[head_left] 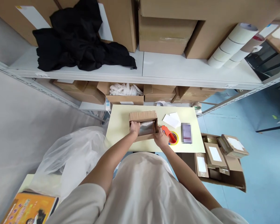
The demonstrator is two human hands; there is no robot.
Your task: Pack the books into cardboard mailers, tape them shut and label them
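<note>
A small open cardboard box (143,116) stands on the pale yellow table (118,124) in front of me. Inside it lies something in clear plastic wrapping (147,128); what the wrapping holds I cannot make out. My left hand (134,128) grips the box at its left side, fingers bent over the wall. At the front right corner, my right hand (161,138) is closed on the box edge. Just right of that hand lies an orange tape dispenser (170,133) with a yellow-rimmed roll of tape (175,138).
White cards (172,120) and a blurred purple rectangular item (186,133) lie at the table's right. A shelf (177,67) with boxes, black cloth (79,37) and label rolls (233,45) rises behind. Right, a carton (238,175) holds several packed boxes; left, plastic sheeting (77,149) bulges.
</note>
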